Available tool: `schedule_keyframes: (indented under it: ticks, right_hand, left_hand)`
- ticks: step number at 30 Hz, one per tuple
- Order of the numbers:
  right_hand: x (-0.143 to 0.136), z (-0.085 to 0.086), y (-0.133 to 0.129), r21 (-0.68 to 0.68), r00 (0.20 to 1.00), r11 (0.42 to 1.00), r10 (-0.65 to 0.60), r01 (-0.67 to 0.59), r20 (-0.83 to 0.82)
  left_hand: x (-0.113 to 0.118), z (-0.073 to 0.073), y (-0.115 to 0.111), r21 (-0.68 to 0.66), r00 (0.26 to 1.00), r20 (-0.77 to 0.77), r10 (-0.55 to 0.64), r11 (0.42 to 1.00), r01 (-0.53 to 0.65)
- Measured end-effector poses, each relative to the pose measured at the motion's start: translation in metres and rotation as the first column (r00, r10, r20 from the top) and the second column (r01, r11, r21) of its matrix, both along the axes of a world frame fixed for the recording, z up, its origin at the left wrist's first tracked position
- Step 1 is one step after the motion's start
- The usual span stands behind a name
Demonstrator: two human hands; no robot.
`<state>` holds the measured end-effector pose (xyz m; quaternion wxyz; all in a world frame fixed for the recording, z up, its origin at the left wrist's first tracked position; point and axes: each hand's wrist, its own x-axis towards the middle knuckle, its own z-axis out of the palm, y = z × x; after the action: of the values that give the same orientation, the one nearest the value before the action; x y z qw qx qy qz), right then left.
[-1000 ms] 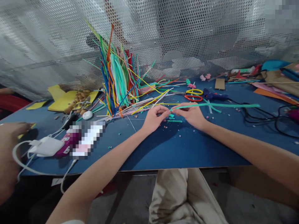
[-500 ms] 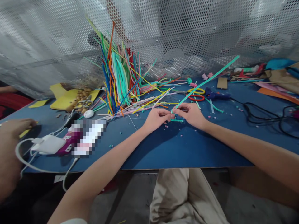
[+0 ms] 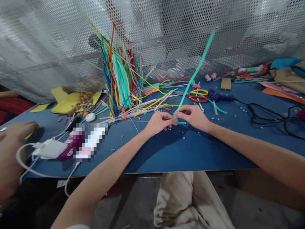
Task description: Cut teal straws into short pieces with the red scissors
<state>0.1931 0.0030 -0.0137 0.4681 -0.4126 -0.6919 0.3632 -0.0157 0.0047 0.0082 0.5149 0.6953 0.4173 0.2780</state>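
Note:
A long mint-green pipe cleaner (image 3: 196,70) rises from between my fingertips and leans up to the right. My left hand (image 3: 162,122) pinches its lower end, where a short green piece sticks out to the right below the fingers. Close against it, my right hand (image 3: 192,117) grips the same pipe cleaner just above that end. The fingers partly hide how the lower end is bent or joined. Behind my right hand lie scissors (image 3: 199,97) with red and yellow handles.
A large bundle of coloured pipe cleaners (image 3: 121,82) stands against the perforated metal screen (image 3: 190,35). To the right are a blue glue gun (image 3: 221,96) and its black cable (image 3: 259,116). At left lie a white charger (image 3: 50,148), a blurred-out phone (image 3: 91,141) and another person's hand (image 3: 20,132).
The free length of the pipe cleaner has swung left and upward, so it stands steeper. Both hands stay nearly in place, still pinching it.

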Motion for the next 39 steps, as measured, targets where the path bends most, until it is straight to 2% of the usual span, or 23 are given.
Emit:
schedule_keyframes:
  ticks: [5, 8, 15, 21, 24, 28, 35, 39]
  right_hand:
    - [0.001, 0.004, -0.002, -0.026, 0.999, 0.999, 0.043, -0.044, -0.011]
    - [0.001, 0.006, -0.003, -0.045, 0.999, 0.998, 0.05, -0.051, -0.021]
    - [-0.001, 0.006, -0.003, -0.065, 0.999, 0.997, 0.037, -0.039, -0.022]
    - [-0.001, 0.008, -0.006, -0.087, 0.999, 0.995, 0.047, -0.045, 0.016]
    - [0.0, 0.009, -0.006, -0.038, 1.0, 0.999, 0.024, -0.024, 0.008]
    - [0.004, 0.01, -0.004, 0.02, 0.999, 0.999, -0.04, 0.039, 0.024]
    - [0.005, 0.012, -0.001, 0.084, 0.992, 0.996, -0.053, 0.043, 0.112]
    - [0.022, 0.016, 0.014, 0.124, 0.967, 0.987, -0.128, 0.102, 0.219]
  left_hand:
    - [0.0, 0.003, -0.002, -0.07, 0.993, 0.107, 0.038, 0.997, -0.031]
    - [0.001, -0.001, 0.0, -0.137, 0.978, 0.204, 0.038, 0.99, -0.009]
    - [0.002, -0.011, 0.006, -0.238, 0.95, 0.309, 0.029, 0.97, 0.048]
    - [0.003, -0.01, 0.005, -0.226, 0.961, 0.27, 0.051, 0.974, 0.012]
    - [0.002, -0.009, 0.005, -0.224, 0.963, 0.257, 0.082, 0.974, -0.023]
    - [0.0, -0.008, 0.006, -0.196, 0.977, 0.204, 0.062, 0.98, -0.021]
    - [0.0, -0.009, 0.005, -0.185, 0.981, 0.181, 0.064, 0.982, -0.029]
    - [0.002, -0.009, 0.007, -0.08, 0.939, 0.295, 0.177, 0.984, -0.16]
